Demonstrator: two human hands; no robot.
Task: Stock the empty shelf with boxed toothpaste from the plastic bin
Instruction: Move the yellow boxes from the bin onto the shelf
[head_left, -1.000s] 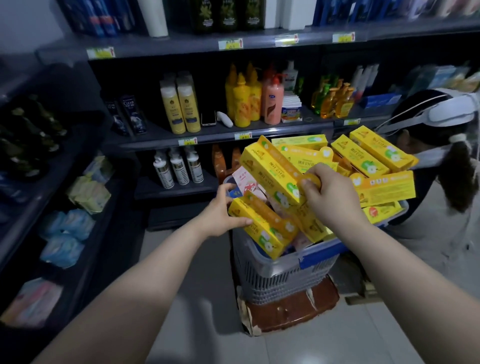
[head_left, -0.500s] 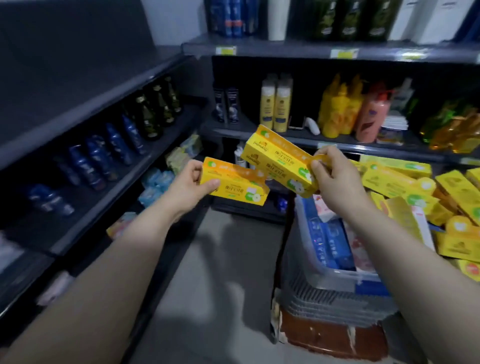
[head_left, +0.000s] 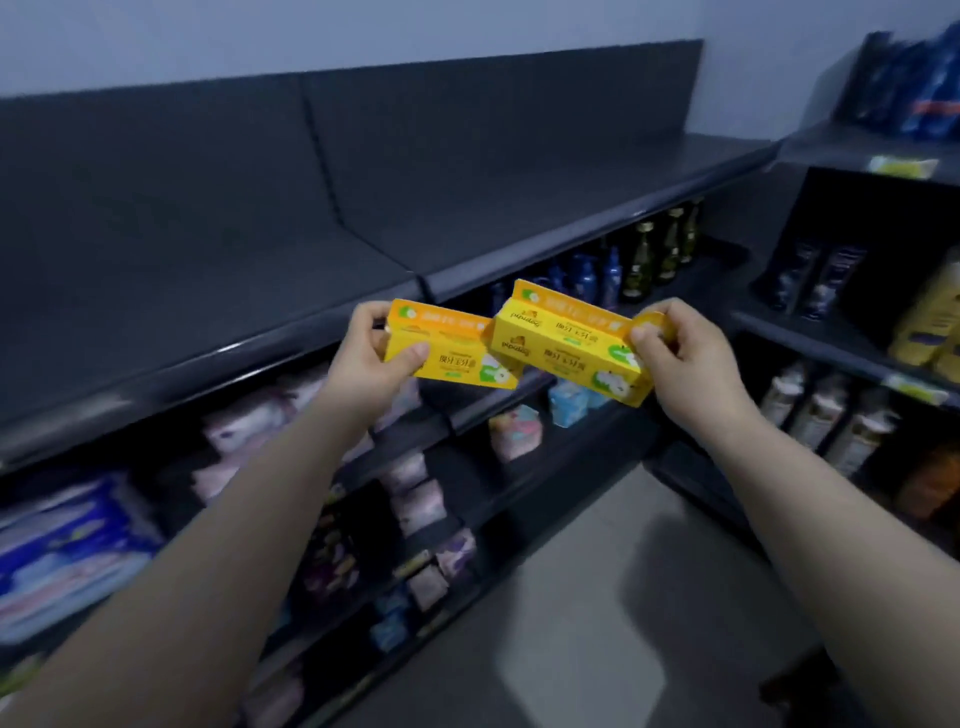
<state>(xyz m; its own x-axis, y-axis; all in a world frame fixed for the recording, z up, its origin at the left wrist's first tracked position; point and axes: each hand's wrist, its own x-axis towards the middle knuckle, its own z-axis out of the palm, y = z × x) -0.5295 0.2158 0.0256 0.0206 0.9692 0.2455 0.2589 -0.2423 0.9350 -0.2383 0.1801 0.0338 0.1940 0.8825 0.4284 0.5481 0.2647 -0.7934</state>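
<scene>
Single view, head-worn, wide-angle. The camera sits above and behind both forearms, which enter from the lower left and lower right corners and converge on frame centre. It faces forward and slightly down, obliquely along the top shelf (head_left: 234, 301) that crosses the upper left and centre. The left hand (head_left: 371, 364) and right hand (head_left: 685, 358) are at arm's reach, mid-frame, gripping the left yellow box (head_left: 452, 348) and right yellow box (head_left: 566, 343). The floor (head_left: 597, 597) fills lower centre; a side shelving unit (head_left: 831, 332) occupies the right edge. The margins are blurred.
</scene>
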